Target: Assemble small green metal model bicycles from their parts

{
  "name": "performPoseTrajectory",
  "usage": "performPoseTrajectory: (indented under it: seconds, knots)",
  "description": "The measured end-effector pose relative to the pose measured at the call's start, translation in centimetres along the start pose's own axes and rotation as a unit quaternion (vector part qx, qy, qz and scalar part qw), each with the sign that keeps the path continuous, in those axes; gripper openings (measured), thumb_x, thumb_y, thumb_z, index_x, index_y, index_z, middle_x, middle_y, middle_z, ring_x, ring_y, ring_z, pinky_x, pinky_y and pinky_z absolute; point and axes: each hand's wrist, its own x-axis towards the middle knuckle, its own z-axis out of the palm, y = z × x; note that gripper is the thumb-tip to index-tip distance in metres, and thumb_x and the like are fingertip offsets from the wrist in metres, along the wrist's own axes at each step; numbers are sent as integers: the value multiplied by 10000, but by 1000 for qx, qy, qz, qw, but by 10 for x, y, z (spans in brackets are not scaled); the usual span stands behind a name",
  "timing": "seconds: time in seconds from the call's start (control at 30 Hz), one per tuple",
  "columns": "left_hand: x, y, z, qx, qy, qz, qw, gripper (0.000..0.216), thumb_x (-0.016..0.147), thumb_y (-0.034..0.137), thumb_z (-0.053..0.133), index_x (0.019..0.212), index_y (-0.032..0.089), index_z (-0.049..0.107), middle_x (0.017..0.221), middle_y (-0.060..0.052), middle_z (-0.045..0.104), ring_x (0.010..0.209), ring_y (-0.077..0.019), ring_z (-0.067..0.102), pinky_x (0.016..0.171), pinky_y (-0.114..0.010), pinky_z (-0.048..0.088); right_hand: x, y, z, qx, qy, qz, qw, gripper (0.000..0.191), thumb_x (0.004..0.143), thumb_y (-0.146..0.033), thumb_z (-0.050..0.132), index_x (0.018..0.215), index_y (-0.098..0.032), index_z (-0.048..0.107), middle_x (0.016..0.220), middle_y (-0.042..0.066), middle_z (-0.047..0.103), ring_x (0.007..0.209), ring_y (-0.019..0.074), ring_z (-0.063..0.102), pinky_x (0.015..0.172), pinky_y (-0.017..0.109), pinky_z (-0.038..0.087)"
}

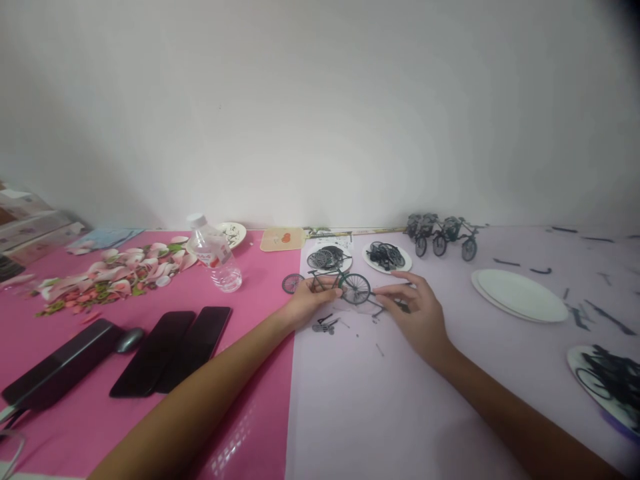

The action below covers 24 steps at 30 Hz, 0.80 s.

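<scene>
In the head view, my left hand (311, 300) is closed around the frame of a dark miniature bicycle (356, 289), holding it upright just above the table. One spoked wheel sticks out on each side of those fingers. At the bicycle's right wheel, my right hand (419, 310) has thumb and fingers pinched on a thin dark part whose exact shape is hidden. Small loose parts (326, 325) lie below the bicycle. Behind it stand a plate of spoked wheels (330, 257) and a second plate (387, 257) of dark pieces.
Assembled miniature bicycles (450, 233) stand by the wall. To the right are stacked white plates (523, 295), scattered dark pieces and a loaded plate (607, 383). A water bottle (215, 257), artificial petals (120, 270), two phones (153, 353) and a black case (57, 363) occupy the left.
</scene>
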Motion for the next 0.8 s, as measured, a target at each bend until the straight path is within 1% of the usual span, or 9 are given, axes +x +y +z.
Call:
performPoseTrajectory:
  seconds: [0.13, 0.23, 0.33, 0.43, 0.5, 0.6, 0.67, 0.8]
  knots:
    - [0, 0, 0, 7, -11, 2, 1000, 426, 676, 291, 951, 1035, 127, 790, 993, -109, 792, 855, -181, 709, 855, -318, 530, -1, 3, 1, 6, -15, -1, 1000, 460, 865, -404, 809, 1247, -255, 598, 964, 68, 813, 944, 259, 777, 927, 447, 606]
    - [1, -1, -1, 7, -8, 4, 1000, 429, 674, 291, 952, 1036, 128, 789, 1001, -111, 794, 851, -180, 710, 844, -311, 524, -1, 3, 0, 1, -9, -8, 1000, 427, 862, -400, 808, 1217, -251, 622, 948, 67, 804, 926, 257, 773, 919, 444, 608]
    - [0, -1, -1, 3, 1, 0, 1000, 432, 661, 284, 960, 1028, 135, 787, 1012, -111, 796, 869, -184, 716, 858, -314, 524, -1, 2, 0, -29, -3, -10, 1000, 390, 867, -402, 799, 1187, -246, 640, 939, 69, 797, 895, 250, 763, 900, 440, 608]
    - [-1, 1, 0, 0, -3, -2, 1000, 425, 660, 286, 960, 1017, 135, 786, 1011, -112, 798, 862, -188, 718, 856, -322, 529, 1, 4, 0, -45, -6, -10, 999, 388, 875, -413, 786, 1191, -242, 640, 942, 70, 789, 883, 243, 752, 871, 426, 611]
    - [-2, 2, 1, -1, -5, -5, 1000, 425, 662, 289, 958, 1018, 137, 785, 993, -107, 797, 828, -182, 712, 823, -316, 528, 1, 6, 1, -27, -12, -7, 1000, 401, 872, -419, 790, 1197, -241, 635, 936, 66, 784, 885, 240, 754, 866, 418, 616]
    - [-3, 3, 2, -4, -1, -5, 1000, 423, 660, 286, 959, 1016, 138, 785, 953, -94, 794, 786, -165, 698, 790, -300, 512, -1, 8, 3, 8, -24, 0, 1000, 439, 844, -419, 823, 1192, -237, 626, 907, 56, 776, 858, 232, 758, 859, 413, 626]
    - [-3, 3, 2, -8, 4, 4, 1000, 429, 663, 290, 957, 1023, 133, 785, 939, -90, 789, 796, -162, 694, 807, -299, 505, -2, 9, 4, 20, -35, 8, 999, 445, 823, -420, 844, 1164, -230, 631, 879, 54, 773, 837, 231, 760, 845, 406, 633]
    - [-1, 0, 0, 2, 35, 29, 999, 436, 673, 322, 951, 1024, 126, 782, 934, -91, 783, 828, -176, 692, 830, -308, 502, -3, 11, 3, 5, -82, 38, 996, 390, 805, -453, 852, 1060, -221, 670, 853, 65, 780, 801, 241, 770, 793, 395, 649]
